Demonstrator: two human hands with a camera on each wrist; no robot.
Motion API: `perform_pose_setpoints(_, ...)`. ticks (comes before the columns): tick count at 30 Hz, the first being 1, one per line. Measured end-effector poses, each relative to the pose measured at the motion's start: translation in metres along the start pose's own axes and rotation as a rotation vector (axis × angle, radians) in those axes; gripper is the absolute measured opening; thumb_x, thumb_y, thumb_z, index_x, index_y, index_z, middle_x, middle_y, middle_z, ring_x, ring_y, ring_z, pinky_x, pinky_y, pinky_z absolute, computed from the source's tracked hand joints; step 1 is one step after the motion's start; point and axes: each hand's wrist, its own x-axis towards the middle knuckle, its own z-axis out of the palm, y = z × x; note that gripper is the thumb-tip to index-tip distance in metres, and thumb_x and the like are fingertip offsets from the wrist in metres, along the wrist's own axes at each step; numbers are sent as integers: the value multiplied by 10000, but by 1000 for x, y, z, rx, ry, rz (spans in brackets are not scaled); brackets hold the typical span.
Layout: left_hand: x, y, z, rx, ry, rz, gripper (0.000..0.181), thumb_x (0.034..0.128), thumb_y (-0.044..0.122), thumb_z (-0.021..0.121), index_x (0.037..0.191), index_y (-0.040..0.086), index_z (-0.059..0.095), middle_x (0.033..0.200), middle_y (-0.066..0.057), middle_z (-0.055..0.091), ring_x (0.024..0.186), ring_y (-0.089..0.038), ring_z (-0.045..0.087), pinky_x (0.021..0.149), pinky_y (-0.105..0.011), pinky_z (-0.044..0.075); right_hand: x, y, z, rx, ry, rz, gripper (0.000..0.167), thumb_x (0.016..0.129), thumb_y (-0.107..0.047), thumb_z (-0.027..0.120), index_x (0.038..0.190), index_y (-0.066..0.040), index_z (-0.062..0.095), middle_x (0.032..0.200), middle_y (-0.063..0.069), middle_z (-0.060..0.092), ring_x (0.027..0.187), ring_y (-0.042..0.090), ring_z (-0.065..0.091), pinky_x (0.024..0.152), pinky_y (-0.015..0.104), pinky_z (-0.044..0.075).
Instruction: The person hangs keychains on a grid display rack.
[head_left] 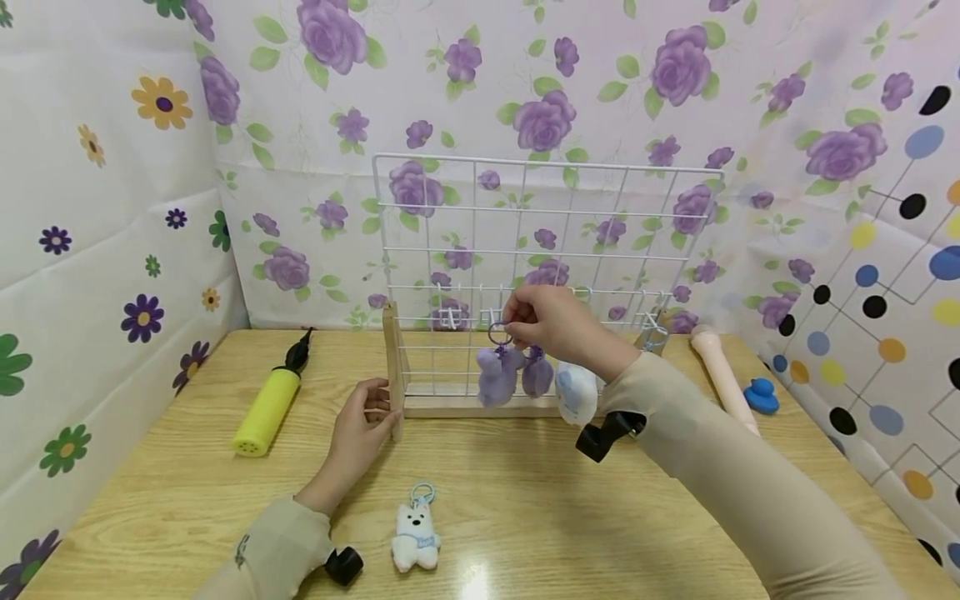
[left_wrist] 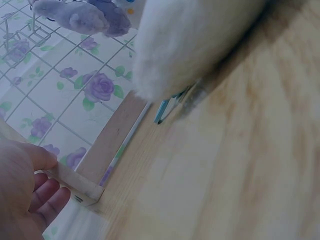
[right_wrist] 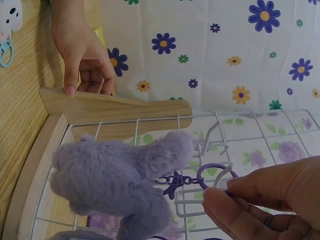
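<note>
My right hand (head_left: 551,321) pinches the purple ring (right_wrist: 215,172) of a purple plush keychain (head_left: 497,379) between thumb and forefinger. In the right wrist view, a white hook (right_wrist: 222,176) of the wire grid shows within that ring, and the plush dangles from its clasp. Beside it on the grid hang another purple plush (head_left: 537,377) and a white-and-blue plush (head_left: 576,393). My left hand (head_left: 362,425) grips the wooden side (left_wrist: 75,181) of the grid's stand, thumb against the wood. On the table in front lies a white bear keychain (head_left: 416,537) with a blue ring.
The white wire grid (head_left: 525,208) stands upright, with several hooks along it. Left of it lies a yellow hand pump (head_left: 266,412); to the right are a pale pink stick-shaped object (head_left: 723,375) and a blue rubber duck (head_left: 761,396). Patterned cloths surround the table (head_left: 525,517).
</note>
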Motion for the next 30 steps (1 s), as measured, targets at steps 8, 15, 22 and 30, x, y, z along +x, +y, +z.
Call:
perform_pose_setpoints(8,1,0,0,-2,4,3,467,864,-7,672,1286,-7,472,1112,-171,584,960,-247,598,756,-175,521,5,-2,1,-56,-19,1,37,933,-78,606,926,-46,623,817,81,666,737,247,676,630,249,542)
perform_pose_setpoints(15,0,1,1,0,13,12,463,858,-24,671,1279,-16,478,1099,-179,587,945,-248,600,749,-172,520,9,-2,2,-135,-4,-21,43,908,-58,628,865,-55,629,772,67,660,637,145,605,583,228,492)
perform_pose_setpoints(22,0,2,1,-12,12,18,454,863,-25,667,1276,-26,478,1094,-198,580,945,-261,595,751,-172,519,8,-4,1,-168,7,-26,36,904,-59,625,870,-57,638,759,56,643,636,139,570,602,240,477)
perform_pose_setpoints(30,0,1,1,-6,21,21,453,857,-28,673,1269,-21,483,1081,-179,588,926,-227,596,740,-164,521,9,-3,0,-153,9,-8,35,912,-83,625,886,-64,638,792,51,646,676,148,557,625,246,471)
